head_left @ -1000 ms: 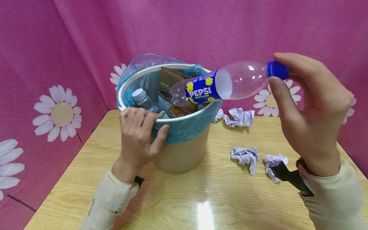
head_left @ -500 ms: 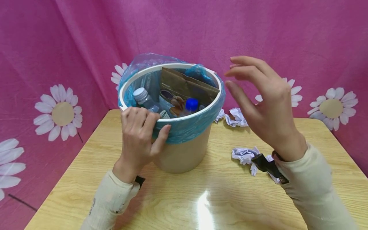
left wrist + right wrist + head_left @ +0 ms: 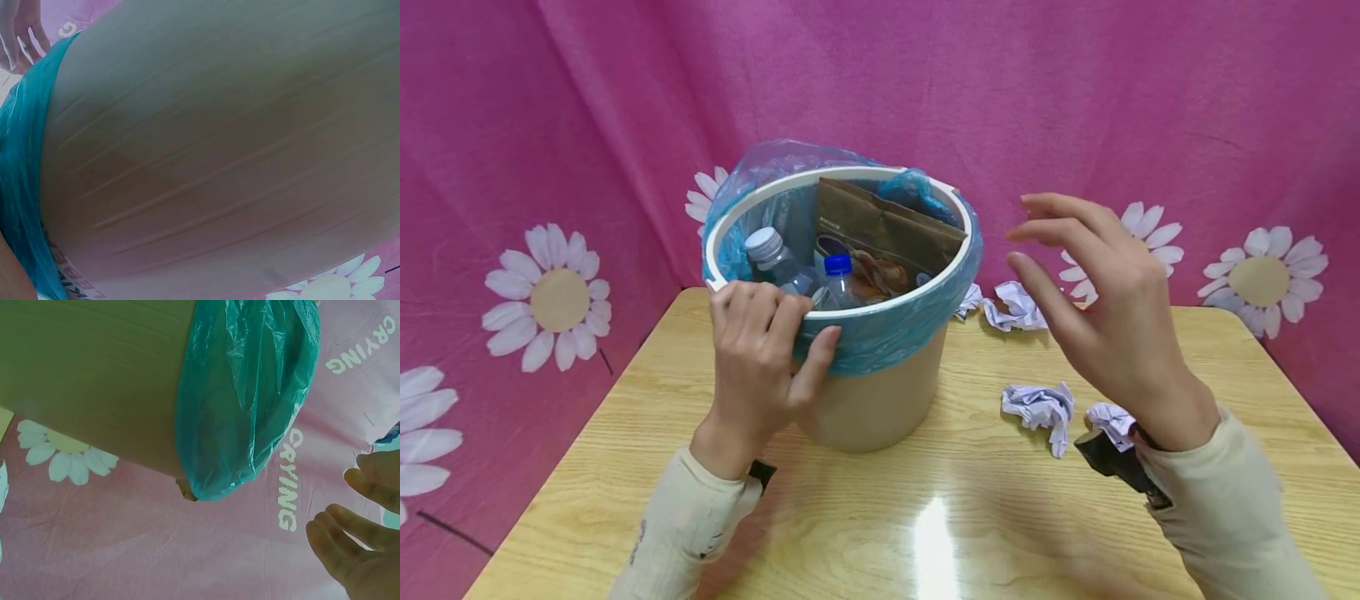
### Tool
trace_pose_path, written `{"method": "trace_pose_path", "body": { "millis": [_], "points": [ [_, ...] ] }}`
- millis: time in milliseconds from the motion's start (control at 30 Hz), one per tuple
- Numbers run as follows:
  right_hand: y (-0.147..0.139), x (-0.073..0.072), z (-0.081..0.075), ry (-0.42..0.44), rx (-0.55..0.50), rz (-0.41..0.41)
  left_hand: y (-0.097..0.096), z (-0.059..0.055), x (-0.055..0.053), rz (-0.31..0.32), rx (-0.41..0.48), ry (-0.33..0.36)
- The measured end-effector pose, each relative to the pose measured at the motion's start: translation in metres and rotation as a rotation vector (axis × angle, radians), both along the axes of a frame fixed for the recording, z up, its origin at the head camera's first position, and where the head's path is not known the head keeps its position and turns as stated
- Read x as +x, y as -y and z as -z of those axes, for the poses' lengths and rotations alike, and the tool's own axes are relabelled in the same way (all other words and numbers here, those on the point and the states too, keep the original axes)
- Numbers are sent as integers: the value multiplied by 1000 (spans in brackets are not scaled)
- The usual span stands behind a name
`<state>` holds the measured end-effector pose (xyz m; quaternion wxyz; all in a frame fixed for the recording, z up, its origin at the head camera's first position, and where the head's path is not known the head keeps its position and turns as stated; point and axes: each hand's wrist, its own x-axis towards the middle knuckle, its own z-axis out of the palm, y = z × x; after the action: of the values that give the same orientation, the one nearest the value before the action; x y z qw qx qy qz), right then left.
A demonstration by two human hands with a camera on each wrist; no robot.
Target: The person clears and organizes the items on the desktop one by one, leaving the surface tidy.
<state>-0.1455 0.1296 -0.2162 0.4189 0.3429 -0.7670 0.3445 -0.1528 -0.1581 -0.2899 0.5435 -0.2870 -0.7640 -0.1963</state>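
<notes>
Left hand: left of centre in the head view, fingers curled over the white rim, thumb spread on the blue liner; it grips the bin's edge.
Right hand: right of centre, in the air beside the bin, thumb and fingers well parted and gently bent, with nothing in its hold.
Bin: beige, mid-frame on the wooden table.
Blue-capped bottle: inside the bin, cap up, near the front rim; its lower part is hidden, so how it rests is hard to tell.
White-capped bottle: inside too, tilted, at the left.
Brown packet: inside, against the back right.
Crumpled papers: on the table, right of the bin.
Pink cloth: behind, across the upper frame, printed with white daisies.
</notes>
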Motion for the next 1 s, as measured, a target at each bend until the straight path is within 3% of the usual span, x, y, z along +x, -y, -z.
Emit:
{"method": "trace_pose_path", "body": {
  "millis": [367,700,1000],
  "points": [
    [-24,6,21,55,56,44,-2,0,-1,9,1,-2],
    [-50,-3,57,166,135,65,-2,0,0,5,5,-16],
    [-69,-13,95,313,275,119,-2,0,0,8,9,-22]
  ]
}}
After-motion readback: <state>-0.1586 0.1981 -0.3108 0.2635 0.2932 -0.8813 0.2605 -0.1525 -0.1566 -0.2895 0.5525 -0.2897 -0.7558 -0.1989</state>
